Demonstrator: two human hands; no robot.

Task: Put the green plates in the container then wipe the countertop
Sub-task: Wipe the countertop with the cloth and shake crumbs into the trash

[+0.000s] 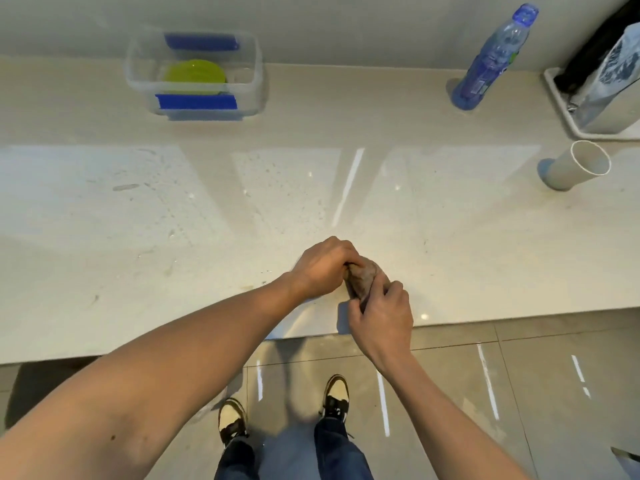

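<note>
From my feed, both hands are bunched around a crumpled brownish-grey cloth (364,279) right at the near edge of the pale glossy stone desk (138,209). The left hand (320,268) has its grip clenched on the left end of the cloth, and the right hand (382,318) pinches the lower right end, fingers curled tight on it. The cloth sits squeezed between the two, so I only see a small lump of it; I can't tell whether it touches the desk.

The green round plastic plates (194,76) are already inside the clear rectangular plastic container with blue clips (194,72), way off at the back left against the wall, well apart from the hands. I honestly can't count the plates, they look like one stacked green blob through the plastic.

Nothing stands between the hands and the container, just bare desk with specks, smears and window glare. Over on the right there's a clear water bottle with a blue label and blue cap (493,58), a white plastic pipe piece standing on end (573,166), and a white tray (568,112) holding some dark and silvery stuff that's cut off by the frame edge.

Below the desk edge I see grey floor tiles (519,393), jeans and a pair of black-and-cream sneakers (335,398).
</note>
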